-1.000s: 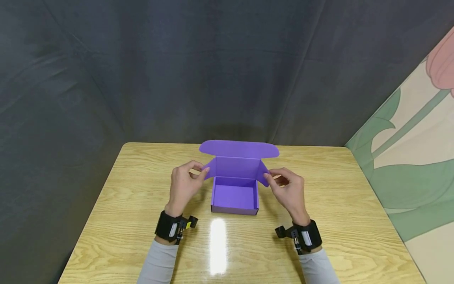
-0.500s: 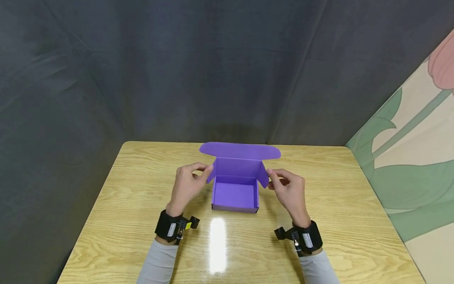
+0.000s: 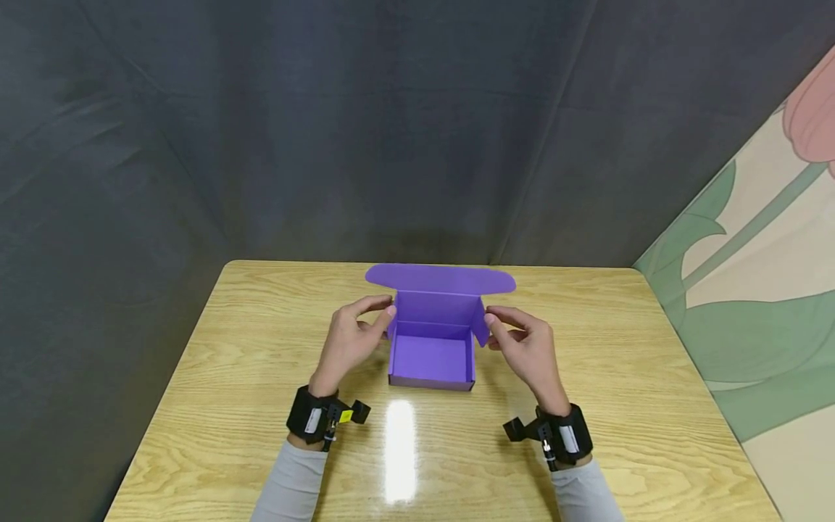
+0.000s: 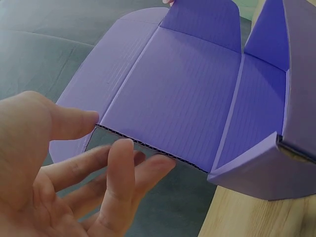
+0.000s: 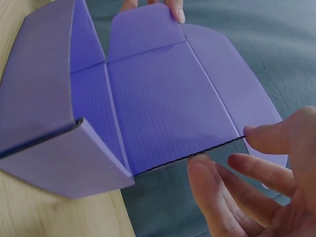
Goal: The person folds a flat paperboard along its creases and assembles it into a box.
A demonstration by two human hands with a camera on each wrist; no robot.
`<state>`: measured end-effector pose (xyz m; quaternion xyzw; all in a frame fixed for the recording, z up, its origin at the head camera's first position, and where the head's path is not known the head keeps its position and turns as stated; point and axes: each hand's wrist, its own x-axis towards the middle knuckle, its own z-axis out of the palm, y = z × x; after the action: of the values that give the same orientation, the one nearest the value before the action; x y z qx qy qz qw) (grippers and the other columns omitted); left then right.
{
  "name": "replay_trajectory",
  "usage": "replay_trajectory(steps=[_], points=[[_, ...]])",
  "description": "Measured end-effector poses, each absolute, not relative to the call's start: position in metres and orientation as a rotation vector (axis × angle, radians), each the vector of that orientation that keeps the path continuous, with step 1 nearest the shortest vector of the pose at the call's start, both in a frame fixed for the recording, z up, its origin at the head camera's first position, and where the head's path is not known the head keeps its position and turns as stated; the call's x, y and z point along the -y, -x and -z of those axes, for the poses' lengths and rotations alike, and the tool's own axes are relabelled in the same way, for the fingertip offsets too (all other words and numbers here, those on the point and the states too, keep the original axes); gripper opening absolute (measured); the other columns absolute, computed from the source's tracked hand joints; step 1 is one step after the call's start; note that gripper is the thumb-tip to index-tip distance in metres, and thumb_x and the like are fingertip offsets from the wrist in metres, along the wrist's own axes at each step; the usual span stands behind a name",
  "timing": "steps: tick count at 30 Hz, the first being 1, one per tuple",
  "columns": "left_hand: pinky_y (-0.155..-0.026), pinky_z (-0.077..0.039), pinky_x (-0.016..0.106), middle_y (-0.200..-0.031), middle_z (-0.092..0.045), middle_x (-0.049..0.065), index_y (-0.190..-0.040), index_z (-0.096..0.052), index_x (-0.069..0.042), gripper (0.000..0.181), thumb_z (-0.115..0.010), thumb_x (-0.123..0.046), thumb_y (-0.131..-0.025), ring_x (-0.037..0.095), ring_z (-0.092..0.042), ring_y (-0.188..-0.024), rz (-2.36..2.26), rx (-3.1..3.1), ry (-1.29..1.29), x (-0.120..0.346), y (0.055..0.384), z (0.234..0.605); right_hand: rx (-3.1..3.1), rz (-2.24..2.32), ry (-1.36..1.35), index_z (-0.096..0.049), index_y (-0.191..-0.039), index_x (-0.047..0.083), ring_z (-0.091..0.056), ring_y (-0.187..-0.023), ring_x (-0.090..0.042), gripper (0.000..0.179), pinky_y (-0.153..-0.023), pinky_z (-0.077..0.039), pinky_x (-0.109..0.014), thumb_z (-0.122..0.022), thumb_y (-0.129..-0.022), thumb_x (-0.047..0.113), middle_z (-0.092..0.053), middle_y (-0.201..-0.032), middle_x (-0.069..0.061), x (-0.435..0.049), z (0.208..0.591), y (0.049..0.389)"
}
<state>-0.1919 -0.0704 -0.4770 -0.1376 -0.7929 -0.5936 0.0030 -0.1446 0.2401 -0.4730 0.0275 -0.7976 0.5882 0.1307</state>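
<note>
A purple cardboard mailer box (image 3: 430, 360) stands on the table with its lid (image 3: 438, 308) raised at the back and its front tuck flap (image 3: 440, 278) tipped back. My left hand (image 3: 349, 337) holds the lid's left side flap at its edge, thumb near the corner and bent fingers along the outer side. Opposite it, my right hand (image 3: 527, 348) holds the right side flap (image 3: 481, 328) in much the same way. The wrist views show the corrugated flap edge by the thumb and fingertips of the left hand (image 4: 94, 168) and of the right hand (image 5: 247, 192).
The box stands near the back of a wooden table (image 3: 261, 312). Behind the table hangs a dark curtain (image 3: 391, 130). A flower-patterned cloth (image 3: 770, 312) hangs along the right side.
Both hands have moved slightly inward. The lid's side flaps have turned from splayed outward to nearly square with the lid. The tuck flap has dipped a little.
</note>
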Motion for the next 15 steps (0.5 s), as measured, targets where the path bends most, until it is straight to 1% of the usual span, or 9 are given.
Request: replay_trajectory(steps=[2,5,8,10,15], points=[[-0.052,-0.058,0.03,-0.135,-0.073,0.013,-0.137,-0.073,-0.012,0.035,-0.069,-0.029,-0.106,0.017,-0.073,-0.057,1.891,2.492,0.433,0.0703,0.1923,0.4769,2.315,-1.748,-0.067,-0.076,-0.126,-0.002,-0.078,-0.068,-0.017,0.027,-0.066,-0.066,-0.031,-0.072,-0.104,0.013,-0.076,-0.119,-0.027,-0.2398,0.4729,0.1451],[-0.052,-0.058,0.029,-0.138,-0.072,0.012,-0.14,-0.071,-0.014,0.037,-0.067,-0.031,-0.107,0.017,-0.074,-0.06,1.898,2.522,0.433,0.0702,0.1923,0.4766,2.315,-1.777,-0.067,-0.074,-0.13,-0.002,-0.077,-0.07,-0.013,0.03,-0.068,-0.066,-0.03,-0.07,-0.105,0.013,-0.074,-0.126,-0.027,-0.2391,0.4722,0.1455],[-0.05,-0.055,0.028,-0.141,-0.071,0.011,-0.142,-0.07,-0.016,0.039,-0.066,-0.033,-0.108,0.017,-0.075,-0.062,1.91,2.553,0.441,0.0702,0.1923,0.4761,2.328,-1.783,-0.079,-0.073,-0.133,-0.002,-0.077,-0.072,-0.016,0.031,-0.069,-0.066,-0.029,-0.069,-0.106,0.013,-0.073,-0.129,-0.027,-0.2386,0.4722,0.1462],[-0.051,-0.055,0.028,-0.142,-0.07,0.012,-0.144,-0.069,-0.015,0.041,-0.066,-0.034,-0.108,0.016,-0.076,-0.063,1.926,2.563,0.453,0.0701,0.1925,0.4757,2.343,-1.774,-0.093,-0.072,-0.134,-0.002,-0.078,-0.073,-0.02,0.032,-0.069,-0.066,-0.029,-0.068,-0.106,0.013,-0.073,-0.129,-0.027,-0.2381,0.4727,0.1464],[-0.049,-0.05,0.025,-0.145,-0.067,0.014,-0.148,-0.065,-0.013,0.046,-0.066,-0.034,-0.108,0.014,-0.074,-0.062,1.926,2.576,0.502,0.0707,0.1935,0.4766,2.389,-1.725,-0.141,-0.069,-0.139,0.0,-0.079,-0.075,-0.028,0.034,-0.067,-0.067,-0.032,-0.066,-0.107,0.011,-0.073,-0.13,-0.026,-0.2362,0.4756,0.1473]])
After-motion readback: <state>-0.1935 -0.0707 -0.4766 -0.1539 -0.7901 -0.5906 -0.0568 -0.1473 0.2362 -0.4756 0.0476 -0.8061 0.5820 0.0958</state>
